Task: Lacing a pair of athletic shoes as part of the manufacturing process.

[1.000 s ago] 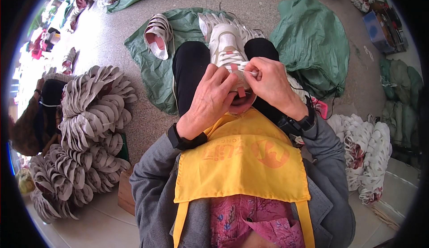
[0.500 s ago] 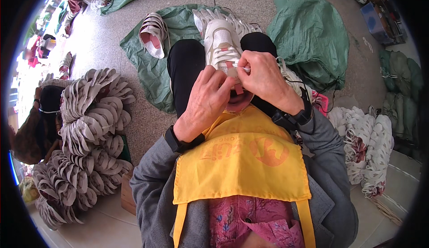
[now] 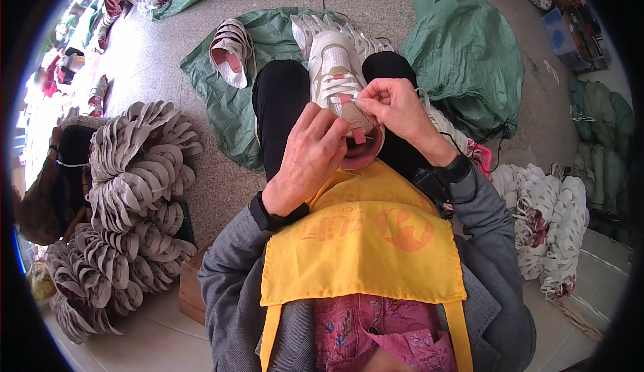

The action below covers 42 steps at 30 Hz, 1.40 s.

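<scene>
Orange lettering (image 3: 341,228), round orange emblem (image 3: 410,234) on yellow apron (image 3: 362,279).

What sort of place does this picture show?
Probably a shoe workshop: nested grey shoe pieces are piled at left, bundled white shoe parts lie at right, and a pale laced shoe is near the centre.

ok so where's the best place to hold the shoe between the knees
I'd hold the shoe by the left edge of its ankle opening, coming from the left with the left hand: its toe points away, the opening faces the yellow apron, and this leaves the white laces across its top to the right hand.
</scene>
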Each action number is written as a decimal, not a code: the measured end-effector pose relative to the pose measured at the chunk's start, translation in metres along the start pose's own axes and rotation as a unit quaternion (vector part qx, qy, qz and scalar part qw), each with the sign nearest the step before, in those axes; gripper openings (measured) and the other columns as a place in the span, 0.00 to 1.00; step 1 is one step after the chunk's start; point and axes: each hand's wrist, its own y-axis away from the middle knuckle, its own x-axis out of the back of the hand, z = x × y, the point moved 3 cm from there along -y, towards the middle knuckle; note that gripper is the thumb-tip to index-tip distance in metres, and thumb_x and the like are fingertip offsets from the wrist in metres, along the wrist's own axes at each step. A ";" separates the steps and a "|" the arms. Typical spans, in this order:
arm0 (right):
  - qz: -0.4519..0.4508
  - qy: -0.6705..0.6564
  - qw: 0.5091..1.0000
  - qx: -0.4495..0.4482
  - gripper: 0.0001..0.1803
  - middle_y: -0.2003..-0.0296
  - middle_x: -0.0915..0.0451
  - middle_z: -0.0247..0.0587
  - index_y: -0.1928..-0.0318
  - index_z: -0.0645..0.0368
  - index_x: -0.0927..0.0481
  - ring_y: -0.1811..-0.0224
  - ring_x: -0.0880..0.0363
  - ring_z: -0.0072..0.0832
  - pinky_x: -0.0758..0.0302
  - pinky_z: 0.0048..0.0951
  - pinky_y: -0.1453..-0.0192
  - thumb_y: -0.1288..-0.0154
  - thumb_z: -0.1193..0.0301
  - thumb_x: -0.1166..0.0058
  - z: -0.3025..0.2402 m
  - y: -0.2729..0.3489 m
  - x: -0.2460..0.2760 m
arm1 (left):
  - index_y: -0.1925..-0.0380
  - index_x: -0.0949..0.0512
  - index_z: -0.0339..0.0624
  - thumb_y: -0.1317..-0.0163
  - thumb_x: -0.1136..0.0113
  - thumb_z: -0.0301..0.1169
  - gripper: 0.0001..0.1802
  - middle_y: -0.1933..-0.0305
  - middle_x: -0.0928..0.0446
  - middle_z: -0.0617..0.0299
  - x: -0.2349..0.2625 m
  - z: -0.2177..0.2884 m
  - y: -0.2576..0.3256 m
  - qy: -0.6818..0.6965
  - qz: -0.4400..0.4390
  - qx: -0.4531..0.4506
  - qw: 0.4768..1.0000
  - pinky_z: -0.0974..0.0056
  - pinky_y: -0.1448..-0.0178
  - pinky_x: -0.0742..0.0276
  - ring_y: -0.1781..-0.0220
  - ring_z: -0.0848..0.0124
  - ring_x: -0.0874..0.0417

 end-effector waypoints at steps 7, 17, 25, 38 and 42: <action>-0.021 -0.038 0.998 -0.037 0.07 0.72 0.17 0.29 0.61 0.66 0.15 0.74 0.24 0.11 0.28 0.17 0.71 0.29 0.74 0.36 -0.005 -0.008 -0.014 | 0.64 0.25 0.40 0.50 0.35 0.19 0.13 0.64 0.29 0.55 0.000 -0.002 0.002 0.020 -0.016 0.018 1.000 0.53 0.56 0.25 0.60 0.54 0.27; -0.041 -0.143 0.987 -0.052 0.06 0.75 0.18 0.29 0.62 0.67 0.14 0.76 0.25 0.12 0.29 0.18 0.75 0.31 0.75 0.35 -0.007 -0.006 -0.012 | 0.64 0.24 0.36 0.39 0.36 0.20 0.06 0.64 0.28 0.54 0.004 -0.019 -0.017 0.000 0.067 0.094 0.993 0.54 0.54 0.30 0.59 0.54 0.27; -0.059 -0.164 0.981 -0.084 0.07 0.73 0.18 0.30 0.61 0.66 0.14 0.74 0.23 0.13 0.28 0.19 0.71 0.30 0.73 0.35 -0.003 -0.008 -0.009 | 0.64 0.22 0.37 0.40 0.35 0.19 0.06 0.66 0.28 0.57 -0.013 -0.034 -0.023 0.032 0.054 0.137 0.989 0.57 0.57 0.27 0.62 0.59 0.24; -0.080 -0.066 0.994 -0.043 0.05 0.71 0.16 0.36 0.59 0.70 0.16 0.75 0.19 0.20 0.23 0.25 0.72 0.33 0.80 0.41 0.001 -0.016 -0.009 | 0.65 0.23 0.36 0.40 0.37 0.17 0.06 0.67 0.28 0.60 -0.016 -0.045 -0.020 0.091 0.036 0.158 0.983 0.64 0.64 0.27 0.68 0.68 0.23; -0.043 0.018 0.999 -0.016 0.05 0.71 0.14 0.39 0.61 0.70 0.16 0.74 0.17 0.21 0.22 0.26 0.72 0.34 0.79 0.40 0.001 -0.019 -0.010 | 0.65 0.24 0.36 0.41 0.36 0.18 0.06 0.67 0.28 0.59 -0.015 -0.045 -0.020 0.084 0.035 0.163 0.982 0.63 0.65 0.27 0.69 0.68 0.23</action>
